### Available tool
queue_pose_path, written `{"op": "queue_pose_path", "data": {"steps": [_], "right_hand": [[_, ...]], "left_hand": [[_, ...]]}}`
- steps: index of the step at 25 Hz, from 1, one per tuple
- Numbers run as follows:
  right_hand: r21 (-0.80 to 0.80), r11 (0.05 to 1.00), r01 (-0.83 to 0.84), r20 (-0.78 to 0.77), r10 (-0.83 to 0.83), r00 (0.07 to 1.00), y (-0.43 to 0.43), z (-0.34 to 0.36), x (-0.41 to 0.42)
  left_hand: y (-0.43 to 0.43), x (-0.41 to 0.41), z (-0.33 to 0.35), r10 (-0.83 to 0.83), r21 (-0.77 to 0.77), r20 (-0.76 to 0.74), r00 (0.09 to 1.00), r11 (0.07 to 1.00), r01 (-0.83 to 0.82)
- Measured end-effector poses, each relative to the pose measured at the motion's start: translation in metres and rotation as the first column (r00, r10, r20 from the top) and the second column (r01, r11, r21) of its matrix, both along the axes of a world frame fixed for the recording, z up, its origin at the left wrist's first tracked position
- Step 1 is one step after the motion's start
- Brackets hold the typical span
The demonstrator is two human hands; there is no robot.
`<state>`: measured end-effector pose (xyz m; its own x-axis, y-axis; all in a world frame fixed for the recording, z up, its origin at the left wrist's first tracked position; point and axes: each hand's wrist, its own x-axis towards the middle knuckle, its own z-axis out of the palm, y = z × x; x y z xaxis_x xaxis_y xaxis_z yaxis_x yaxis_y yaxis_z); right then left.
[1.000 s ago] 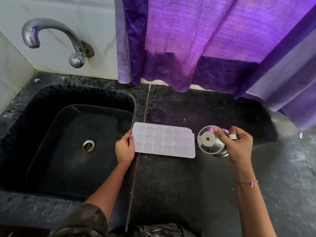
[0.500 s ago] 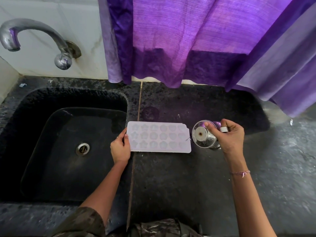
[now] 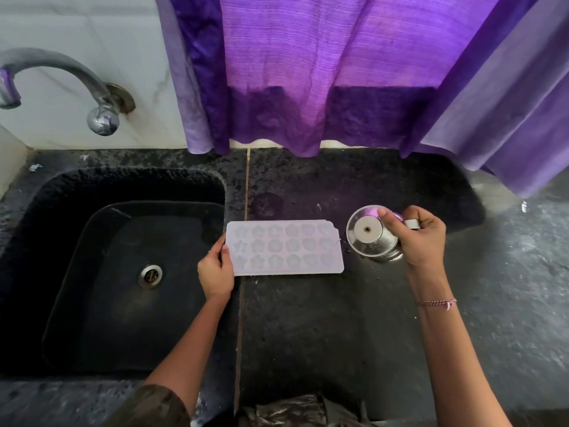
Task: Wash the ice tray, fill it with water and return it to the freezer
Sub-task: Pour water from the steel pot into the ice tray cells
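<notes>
A pale lilac ice tray (image 3: 284, 248) with star and flower moulds lies flat on the dark stone counter, just right of the sink. My left hand (image 3: 215, 271) grips its left edge, thumb on top. My right hand (image 3: 420, 237) holds a shiny steel cup (image 3: 371, 238) tilted toward the tray's right end, its mouth facing the camera. I cannot tell whether water is leaving the cup.
A black stone sink (image 3: 77, 192) with a metal drain (image 3: 150, 275) lies to the left. A steel tap (image 3: 101, 115) sticks out from the white tiled wall above it. A purple curtain (image 3: 323, 72) hangs over the counter's back edge.
The camera view shifted slightly; the tap slid further left in frame. Both hands, the tray and the tilted cup kept their places relative to each other.
</notes>
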<state>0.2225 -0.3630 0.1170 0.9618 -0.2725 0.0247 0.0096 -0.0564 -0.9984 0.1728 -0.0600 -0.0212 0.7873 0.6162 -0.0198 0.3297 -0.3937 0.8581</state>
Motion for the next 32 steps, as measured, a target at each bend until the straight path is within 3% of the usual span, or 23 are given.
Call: {"op": "queue_pose_path", "data": {"steps": [4,10,13,16,21,26,32], "right_hand": [[0.150,0.988,0.020,-0.004,-0.020,1.000,0.012,-0.003,0.013],[0.342,0.940,-0.014,-0.036,0.028,0.999,0.048,-0.010,0.040],[0.395,0.919,-0.023,-0.036,0.040,0.999,0.065,-0.016,0.051],[0.433,0.901,-0.019,-0.052,0.046,0.998,0.081,-0.022,0.061],[0.447,0.894,-0.018,-0.090,0.065,0.994,0.105,-0.030,0.074],[0.463,0.886,-0.013,-0.104,0.069,0.992,0.133,-0.038,0.082],[0.495,0.868,-0.044,-0.092,0.103,0.990,0.156,-0.044,0.097]], "left_hand": [[0.001,0.000,0.002,0.020,-0.018,0.001,1.000,1.000,-0.020],[-0.001,0.021,0.026,0.202,0.011,0.065,0.977,0.979,-0.204],[-0.016,0.039,0.045,0.172,-0.092,0.170,0.970,0.983,-0.158],[-0.043,0.054,0.067,0.143,-0.301,0.241,0.960,0.951,-0.066],[-0.086,0.077,0.087,0.000,-0.644,0.200,0.980,0.753,0.132],[-0.099,0.090,0.102,0.066,-0.788,0.155,0.986,0.610,0.083],[-0.083,0.108,0.104,0.143,-0.777,0.173,0.974,0.628,0.045]]}}
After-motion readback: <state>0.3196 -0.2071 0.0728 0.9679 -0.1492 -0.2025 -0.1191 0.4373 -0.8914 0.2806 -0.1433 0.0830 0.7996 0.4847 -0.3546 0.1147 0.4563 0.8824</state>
